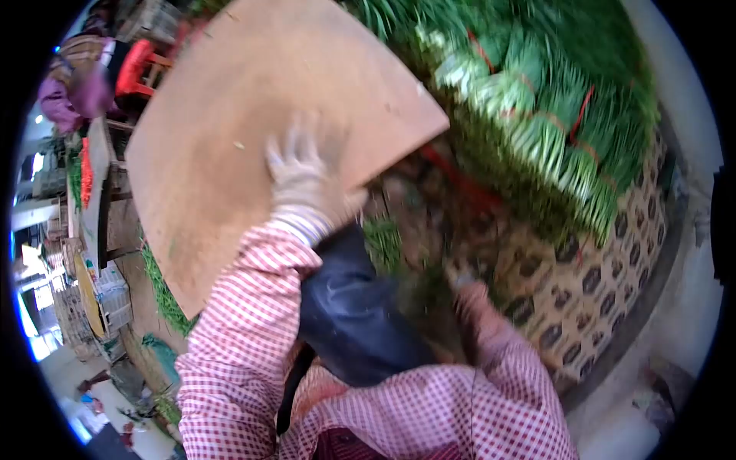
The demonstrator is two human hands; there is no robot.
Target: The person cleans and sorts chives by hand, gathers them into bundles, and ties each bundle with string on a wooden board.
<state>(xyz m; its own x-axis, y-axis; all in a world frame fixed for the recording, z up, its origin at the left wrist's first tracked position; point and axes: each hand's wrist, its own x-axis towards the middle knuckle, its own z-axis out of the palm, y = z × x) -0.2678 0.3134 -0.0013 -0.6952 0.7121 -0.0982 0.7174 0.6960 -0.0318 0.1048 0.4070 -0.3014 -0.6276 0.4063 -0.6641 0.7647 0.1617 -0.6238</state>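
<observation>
My left hand (307, 172), in a pale glove, lies on a brown wooden board (207, 176) with its fingers spread. Dark smudges and a few small scraps mark the board's surface. My right hand (460, 277) is low, to the right of my dark-clad knee. Motion smears its fingers, so I cannot make out their pose. Beside it is a blurred dark green clump (429, 295), perhaps touching it. Loose green stalks (382, 241) lie between the board and that hand.
Bundles of long leafy greens (537, 115) with red ties are piled at upper right, near patterned cardboard (606, 299). A person in purple (73, 100) is at far left, near a red chair (134, 69). More greens (161, 291) lie below the board's left edge.
</observation>
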